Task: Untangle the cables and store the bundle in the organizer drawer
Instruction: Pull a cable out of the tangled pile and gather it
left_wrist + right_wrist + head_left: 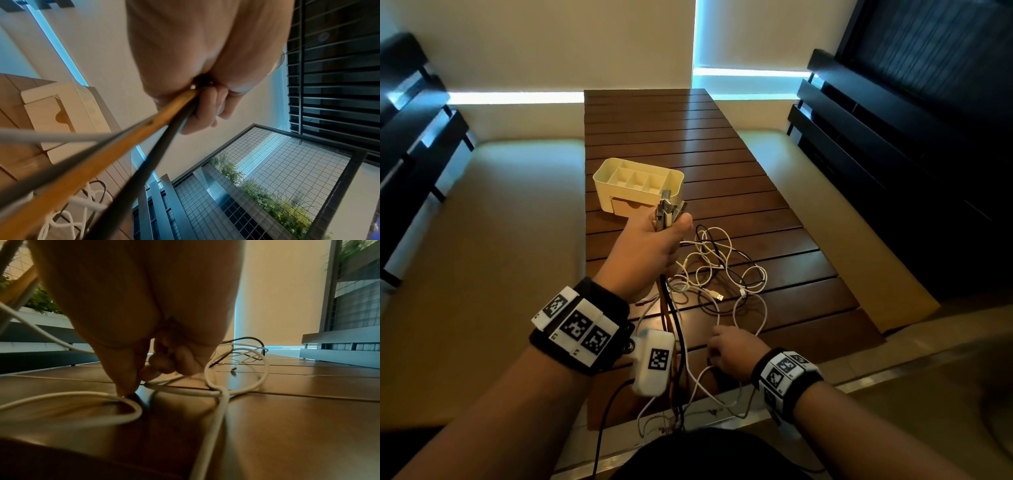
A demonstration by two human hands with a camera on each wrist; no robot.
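Left hand: raised at centre, fingers clenched round a bunch of cable ends, plugs up, leads hanging toward 6 o'clock.
Right hand: low at 5 o'clock, fingers curled down onto a white cable; a firm pinch cannot be told.
Cables: loose tangle on desk, between the hands.
Organizer: 12 o'clock of left hand; drawer in front face.

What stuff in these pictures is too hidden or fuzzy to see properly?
- Drawer inside: head view, its front is shut.
- Cables by the left wrist camera: blurred, too close.
- Right hand: right wrist view, too dark to tell whether it grips the white cable.
- Plug ends in the left hand: head view, too small.
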